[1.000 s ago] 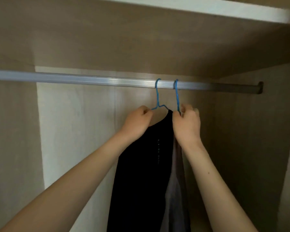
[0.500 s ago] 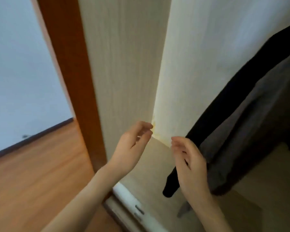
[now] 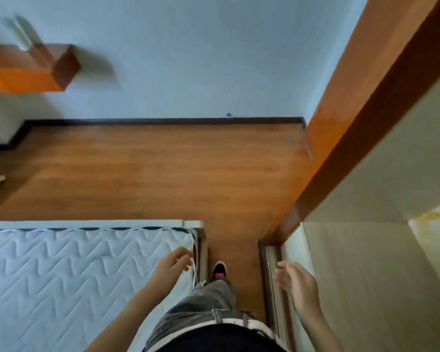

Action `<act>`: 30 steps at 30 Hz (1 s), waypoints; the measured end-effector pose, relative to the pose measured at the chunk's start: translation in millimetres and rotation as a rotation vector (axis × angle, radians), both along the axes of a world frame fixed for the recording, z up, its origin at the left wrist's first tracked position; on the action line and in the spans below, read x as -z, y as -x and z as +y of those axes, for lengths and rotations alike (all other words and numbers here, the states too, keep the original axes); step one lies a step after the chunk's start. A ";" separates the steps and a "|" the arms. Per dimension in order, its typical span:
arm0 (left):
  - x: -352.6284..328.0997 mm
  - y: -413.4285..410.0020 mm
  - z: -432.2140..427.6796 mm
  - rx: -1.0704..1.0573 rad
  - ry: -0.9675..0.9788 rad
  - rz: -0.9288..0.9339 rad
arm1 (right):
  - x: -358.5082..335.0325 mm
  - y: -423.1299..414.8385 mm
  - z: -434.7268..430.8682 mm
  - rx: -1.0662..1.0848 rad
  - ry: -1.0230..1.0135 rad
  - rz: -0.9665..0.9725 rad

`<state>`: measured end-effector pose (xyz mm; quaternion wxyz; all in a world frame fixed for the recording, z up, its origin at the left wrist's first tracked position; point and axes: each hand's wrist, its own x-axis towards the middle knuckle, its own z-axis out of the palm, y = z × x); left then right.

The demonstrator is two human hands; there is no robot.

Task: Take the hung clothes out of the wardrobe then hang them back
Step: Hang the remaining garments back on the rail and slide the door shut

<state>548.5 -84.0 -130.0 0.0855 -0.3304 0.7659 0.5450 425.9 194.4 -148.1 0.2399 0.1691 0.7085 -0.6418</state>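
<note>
Hung clothes are nowhere in this downward view; they are presumably inside the pale wood-grain wardrobe point(image 3: 366, 288) at the right. Nearest, the person's left hand point(image 3: 173, 265) hangs loosely curled and empty over the corner of a white quilted mattress point(image 3: 61, 275). The right hand point(image 3: 296, 283), relaxed and also empty, hovers beside the wardrobe's grey sliding track point(image 3: 271, 275), with orange-brown plank floor point(image 3: 150, 174) and pale blue wall point(image 3: 188, 59) beyond. Such garments are likely light, limp and prone to slip, so gripping the stiff hanger neck should serve better than gripping cloth.
</note>
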 end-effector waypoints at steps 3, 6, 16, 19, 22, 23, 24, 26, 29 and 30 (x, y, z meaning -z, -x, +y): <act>8.5 -11.0 -27.4 -0.181 0.001 -0.017 | 0.7 43.8 -53.5 -0.153 0.002 0.009; 21.7 -8.3 -50.7 -0.341 -0.035 -0.040 | 2.5 90.2 -109.4 -0.292 -0.012 0.034; 36.3 106.9 -144.0 -0.515 -0.125 -0.106 | 13.8 245.1 -213.1 -0.445 -0.119 0.051; 33.3 165.6 -180.4 -0.512 -0.113 -0.082 | 21.2 293.5 -225.8 -0.439 -0.155 0.018; 40.0 231.1 -216.9 -0.532 -0.097 -0.055 | 32.3 355.2 -245.6 -0.423 -0.199 -0.040; 43.6 254.5 -229.0 -0.553 -0.094 -0.044 | 37.7 379.3 -255.8 -0.434 -0.213 -0.056; 46.6 278.7 -241.0 -0.579 -0.090 -0.035 | 43.1 405.5 -269.0 -0.455 -0.223 -0.062; 53.0 326.2 -264.5 -0.633 -0.094 -0.033 | 48.6 461.7 -302.6 -0.515 -0.237 -0.039; 53.7 384.6 -290.7 -0.779 -0.133 -0.044 | 40.5 541.1 -366.4 -0.638 -0.267 -0.020; 52.1 399.6 -296.1 -0.835 -0.141 -0.044 | 35.7 562.8 -390.8 -0.688 -0.269 -0.015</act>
